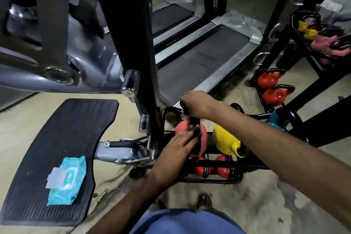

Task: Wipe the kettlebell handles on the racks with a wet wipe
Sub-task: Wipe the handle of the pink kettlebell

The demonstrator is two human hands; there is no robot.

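Curls the fingers (185, 99) of the right hand (197, 103) round the top of the black handle (194, 122), with a white wet wipe (183, 113) trapped under them. Lays the left hand (179, 145) on the pink kettlebell (182, 129), fingers straight and together. Pink kettlebell on the top tier of the rack (209, 182), just beside a yellow kettlebell (226, 140); red kettlebells (200, 170) on the tier below. Wipe packet (66, 176) well to the left, flat on a black ribbed footplate (62, 129).

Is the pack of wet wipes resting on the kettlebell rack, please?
No, the wipe pack lies on the black ribbed mat instead.
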